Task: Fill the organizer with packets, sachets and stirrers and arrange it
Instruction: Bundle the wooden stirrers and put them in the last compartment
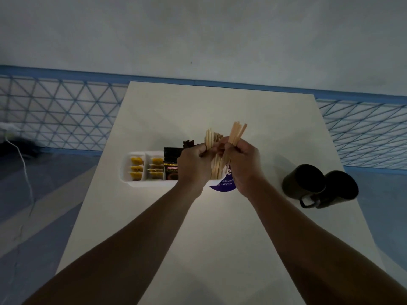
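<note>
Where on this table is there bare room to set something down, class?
Free: the near table between the forearms, the far stretch beyond the stirrers, and the gap between the right hand and mugs. Crowded: around the organizer, where both hands, including the left hand, work.

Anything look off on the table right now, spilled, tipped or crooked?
Nothing spilled. The two dark mugs lie tipped on their sides right of the organizer. The stirrers are fanned unevenly between the left hand and right hand.
</note>
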